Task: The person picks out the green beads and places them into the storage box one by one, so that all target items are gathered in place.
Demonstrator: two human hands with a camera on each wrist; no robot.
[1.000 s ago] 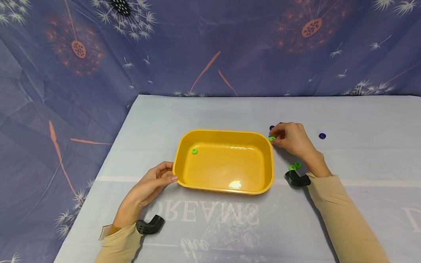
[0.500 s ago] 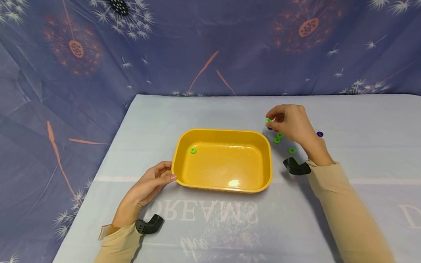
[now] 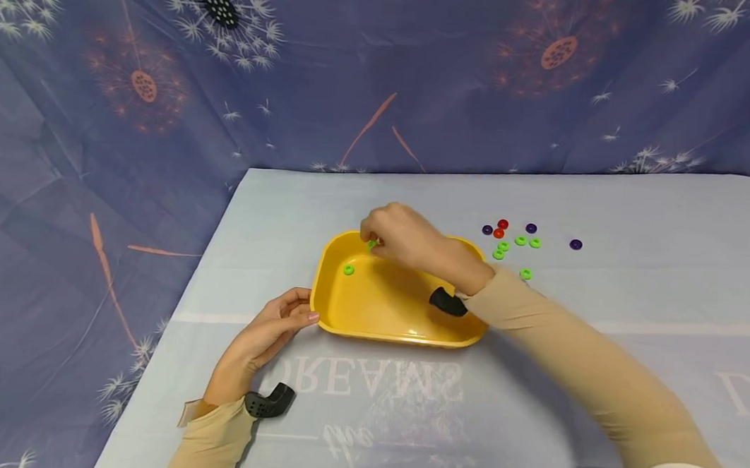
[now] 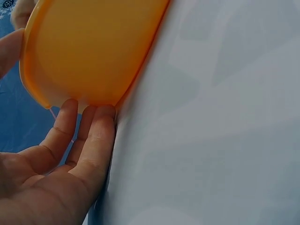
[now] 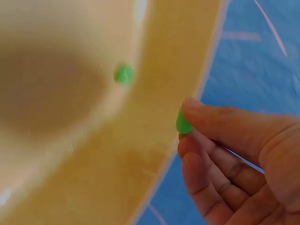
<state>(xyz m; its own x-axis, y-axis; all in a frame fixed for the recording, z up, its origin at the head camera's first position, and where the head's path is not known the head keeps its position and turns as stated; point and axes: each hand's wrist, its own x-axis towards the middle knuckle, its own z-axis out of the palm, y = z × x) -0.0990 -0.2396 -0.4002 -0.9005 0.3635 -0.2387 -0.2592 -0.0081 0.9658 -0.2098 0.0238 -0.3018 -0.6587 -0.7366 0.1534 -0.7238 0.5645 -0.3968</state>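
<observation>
Over the far left part of a yellow tray (image 3: 403, 313), my right hand (image 3: 400, 234) pinches a small green ring (image 5: 183, 123) between thumb and fingertips. Another small green ring (image 3: 348, 269) lies inside the tray, on its floor near the left end. My left hand (image 3: 273, 331) touches the tray's left end, its thumb near the front left corner. In the left wrist view, fairly straight fingers (image 4: 96, 140) rest against the outer wall. The right forearm hides part of the tray's right side.
Right of the tray, several green rings (image 3: 521, 240), two red rings (image 3: 503, 224) and several dark purple discs (image 3: 576, 244) lie scattered on the pale printed tablecloth (image 3: 379, 404). A blue dandelion-patterned cloth (image 3: 358, 63) hangs behind the table.
My right hand has moved left from the scattered pieces to above the tray, carrying a green ring. More loose pieces now show where it was. The left hand stays at the tray.
</observation>
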